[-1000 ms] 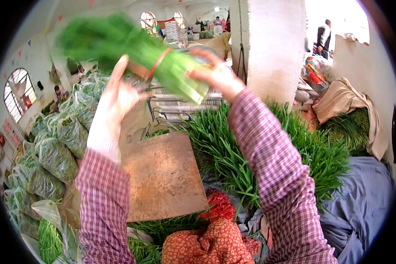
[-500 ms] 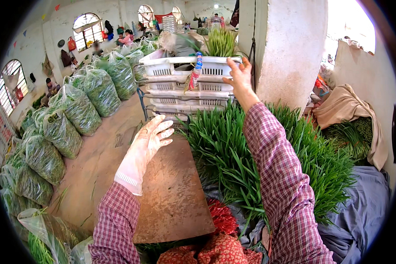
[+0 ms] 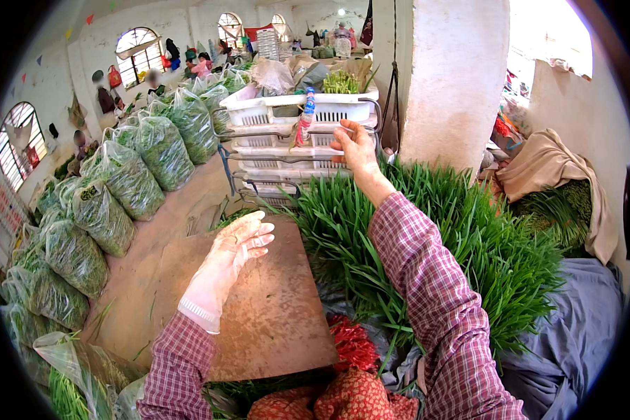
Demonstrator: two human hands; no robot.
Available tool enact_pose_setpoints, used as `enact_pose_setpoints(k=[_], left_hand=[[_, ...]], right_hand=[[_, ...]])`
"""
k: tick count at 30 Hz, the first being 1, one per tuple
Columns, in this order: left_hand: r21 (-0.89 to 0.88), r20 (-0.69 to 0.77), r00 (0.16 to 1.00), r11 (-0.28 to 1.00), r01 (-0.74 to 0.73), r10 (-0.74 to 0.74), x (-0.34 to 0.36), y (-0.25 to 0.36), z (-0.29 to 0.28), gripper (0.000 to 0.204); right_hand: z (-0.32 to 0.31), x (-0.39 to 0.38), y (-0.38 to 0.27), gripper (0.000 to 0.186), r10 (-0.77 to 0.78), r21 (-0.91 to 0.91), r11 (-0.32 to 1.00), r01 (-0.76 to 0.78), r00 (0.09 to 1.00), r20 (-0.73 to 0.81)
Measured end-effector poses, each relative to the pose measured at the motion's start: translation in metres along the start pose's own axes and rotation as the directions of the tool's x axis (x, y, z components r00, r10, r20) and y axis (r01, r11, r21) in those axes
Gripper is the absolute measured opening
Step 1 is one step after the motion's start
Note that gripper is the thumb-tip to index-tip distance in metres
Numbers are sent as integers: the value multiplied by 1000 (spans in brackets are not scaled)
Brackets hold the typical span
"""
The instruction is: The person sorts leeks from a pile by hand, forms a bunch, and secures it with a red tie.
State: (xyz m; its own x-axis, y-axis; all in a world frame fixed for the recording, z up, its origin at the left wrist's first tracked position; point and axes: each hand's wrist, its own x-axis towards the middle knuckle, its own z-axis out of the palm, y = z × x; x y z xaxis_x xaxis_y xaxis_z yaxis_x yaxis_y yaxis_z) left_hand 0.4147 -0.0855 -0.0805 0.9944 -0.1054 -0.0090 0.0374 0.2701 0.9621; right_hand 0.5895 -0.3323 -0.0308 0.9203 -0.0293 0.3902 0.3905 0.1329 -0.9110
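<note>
My left hand (image 3: 238, 245), in a thin pale glove, hovers above the far part of a worn brown board (image 3: 273, 315). Its fingers are apart and hold nothing. My right hand (image 3: 357, 150) is bare, fingers loosely bent and spread, just in front of a stack of white plastic crates (image 3: 259, 143). In the top crate a bunch of green stalks (image 3: 341, 82) lies with its cut ends toward me. A blue, white and red wrapped strip (image 3: 306, 115) hangs at the front of that crate. Long-leaved greens (image 3: 434, 245) form a big heap below my right arm.
Plastic bags of greens (image 3: 161, 150) stand in rows on the left. A whitewashed pillar (image 3: 444, 84) rises right behind the crates. Grey cloth (image 3: 560, 343) and a beige cloth (image 3: 549, 168) lie to the right. Several people are farther back. Red strands (image 3: 353, 343) lie beside the board.
My right hand has drawn back and down from the top crate's rim. The green bunch, upright and blurred before, now lies lower in the crate. My left hand has moved slightly nearer.
</note>
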Motion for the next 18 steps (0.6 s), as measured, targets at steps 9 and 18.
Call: enact_pose_setpoints(k=[9, 18], left_hand=[[514, -131, 980, 855, -63, 152, -10, -17, -17, 38], [813, 372, 922, -442, -379, -108, -111, 53, 72, 42]], right_hand=[[1, -33, 25, 38, 7, -319, 946, 52, 983, 182], [63, -91, 62, 30, 146, -620, 718, 317, 802, 579]])
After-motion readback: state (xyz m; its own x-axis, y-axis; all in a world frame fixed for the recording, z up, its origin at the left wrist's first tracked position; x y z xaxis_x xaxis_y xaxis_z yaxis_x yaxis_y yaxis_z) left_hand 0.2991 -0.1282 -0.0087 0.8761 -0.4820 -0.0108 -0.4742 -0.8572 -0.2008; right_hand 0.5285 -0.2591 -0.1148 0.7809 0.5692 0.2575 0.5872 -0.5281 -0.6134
